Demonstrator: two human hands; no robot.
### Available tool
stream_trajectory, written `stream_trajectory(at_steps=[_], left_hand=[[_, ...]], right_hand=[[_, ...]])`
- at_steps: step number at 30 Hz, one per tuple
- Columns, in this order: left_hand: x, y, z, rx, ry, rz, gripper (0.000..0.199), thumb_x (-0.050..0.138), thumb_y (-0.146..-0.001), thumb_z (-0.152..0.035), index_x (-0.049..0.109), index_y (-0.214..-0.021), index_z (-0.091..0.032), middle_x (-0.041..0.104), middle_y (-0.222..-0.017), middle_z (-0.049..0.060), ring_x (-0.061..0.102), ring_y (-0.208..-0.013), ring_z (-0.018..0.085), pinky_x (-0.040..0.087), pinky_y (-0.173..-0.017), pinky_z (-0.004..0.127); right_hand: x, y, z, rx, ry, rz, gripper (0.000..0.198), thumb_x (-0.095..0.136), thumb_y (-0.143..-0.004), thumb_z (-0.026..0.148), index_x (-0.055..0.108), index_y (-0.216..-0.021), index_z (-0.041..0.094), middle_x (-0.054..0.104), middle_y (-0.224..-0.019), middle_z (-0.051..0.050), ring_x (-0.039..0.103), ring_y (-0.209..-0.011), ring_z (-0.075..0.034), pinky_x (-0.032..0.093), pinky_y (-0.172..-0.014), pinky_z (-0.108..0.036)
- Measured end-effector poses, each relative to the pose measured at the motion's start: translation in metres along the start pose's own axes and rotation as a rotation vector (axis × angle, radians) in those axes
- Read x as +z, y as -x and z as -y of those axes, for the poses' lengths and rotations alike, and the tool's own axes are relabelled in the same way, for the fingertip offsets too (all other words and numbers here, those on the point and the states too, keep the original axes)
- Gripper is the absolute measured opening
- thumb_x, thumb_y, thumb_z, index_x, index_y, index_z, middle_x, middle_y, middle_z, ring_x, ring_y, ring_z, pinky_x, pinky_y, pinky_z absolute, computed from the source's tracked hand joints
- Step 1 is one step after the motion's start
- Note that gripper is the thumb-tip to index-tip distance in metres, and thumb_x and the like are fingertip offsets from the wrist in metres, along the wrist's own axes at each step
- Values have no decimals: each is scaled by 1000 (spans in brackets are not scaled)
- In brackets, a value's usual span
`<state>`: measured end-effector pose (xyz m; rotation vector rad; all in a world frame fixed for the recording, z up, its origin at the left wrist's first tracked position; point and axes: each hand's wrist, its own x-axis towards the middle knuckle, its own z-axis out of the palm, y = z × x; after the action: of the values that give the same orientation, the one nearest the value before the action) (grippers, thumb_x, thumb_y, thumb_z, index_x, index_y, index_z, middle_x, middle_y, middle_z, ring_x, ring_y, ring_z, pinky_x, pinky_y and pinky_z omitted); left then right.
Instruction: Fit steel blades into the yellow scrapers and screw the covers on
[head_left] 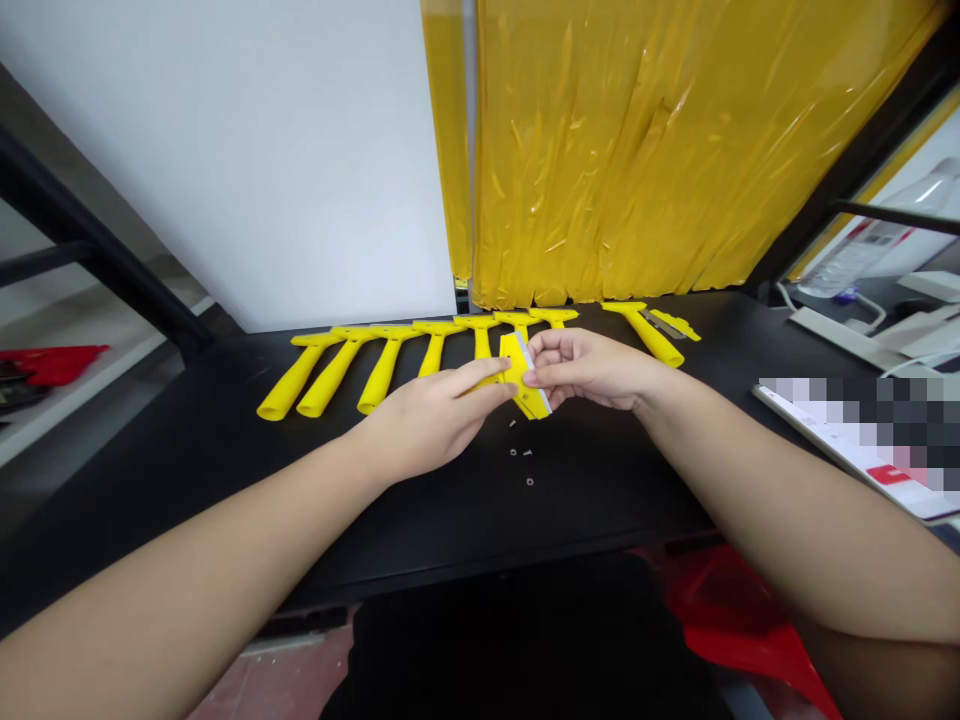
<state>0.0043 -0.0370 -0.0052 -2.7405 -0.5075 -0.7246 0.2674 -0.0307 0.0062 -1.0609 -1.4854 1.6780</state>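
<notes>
Between my two hands, over the black table, is a yellow scraper [514, 384] with a metal blade [541, 394] along the right edge of its head. My left hand [427, 425] is closed around its handle side, with fingers lying on the head. My right hand [589, 368] pinches the head at the blade edge, thumb on top. Just below lie two small screws [527, 453] and two nuts [529, 482]. Behind my hands several yellow scrapers [382, 370] stand in a row, handles toward me. Farther right lies another yellow scraper [651, 336] beside a loose blade [663, 326] and a yellow plate [681, 326].
The black table [450, 530] runs up to a white panel [300, 170] and a wall of yellow film [600, 150]. At right are a plastic bottle [877, 240], white cables and a tablet-like device [825, 440]. A red bag [739, 620] hangs below the table edge.
</notes>
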Motion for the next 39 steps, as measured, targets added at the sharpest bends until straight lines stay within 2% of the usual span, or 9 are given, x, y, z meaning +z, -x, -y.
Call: stream_trajectory(at_steps=[8, 16, 26, 33, 39], left_hand=[[-1, 0, 0, 14, -44, -12, 32, 58, -103, -18, 73, -129, -26, 69, -143, 8, 79, -103, 22, 67, -86, 35], [-3, -2, 0, 4, 69, -20, 38, 57, -101, -11, 65, -137, -21, 65, -148, 10, 73, -122, 22, 63, -104, 36], [-2, 0, -1, 50, -56, -42, 28, 57, -104, -19, 73, -126, -23, 71, -139, 9, 78, -105, 20, 66, -90, 33], [-3, 0, 0, 28, 1, -24, 29, 55, -104, -16, 71, -127, -22, 72, -138, 8, 76, -112, 19, 64, -98, 32], [-5, 0, -1, 21, 53, -21, 42, 55, -104, -13, 61, -144, -21, 68, -145, 8, 71, -126, 21, 59, -112, 37]], right_hand=[[-2, 0, -1, -20, 19, 14, 41, 95, -74, 39, 71, -97, 15, 79, -82, -5, 75, -69, -15, 64, -67, -26], [-1, -1, -1, -37, 16, 5, 36, 95, -73, 36, 69, -86, 16, 77, -74, -3, 74, -64, -14, 64, -64, -26], [0, 0, -1, -40, 17, 16, 36, 98, -68, 28, 70, -88, 16, 77, -75, -1, 74, -65, -13, 63, -62, -23], [-1, 1, 0, -40, -4, 21, 35, 96, -71, 34, 70, -86, 17, 77, -75, -2, 73, -64, -13, 64, -63, -25], [-4, 4, 4, -54, -53, 33, 32, 92, -76, 39, 72, -87, 16, 76, -73, -2, 73, -62, -13, 64, -64, -25]])
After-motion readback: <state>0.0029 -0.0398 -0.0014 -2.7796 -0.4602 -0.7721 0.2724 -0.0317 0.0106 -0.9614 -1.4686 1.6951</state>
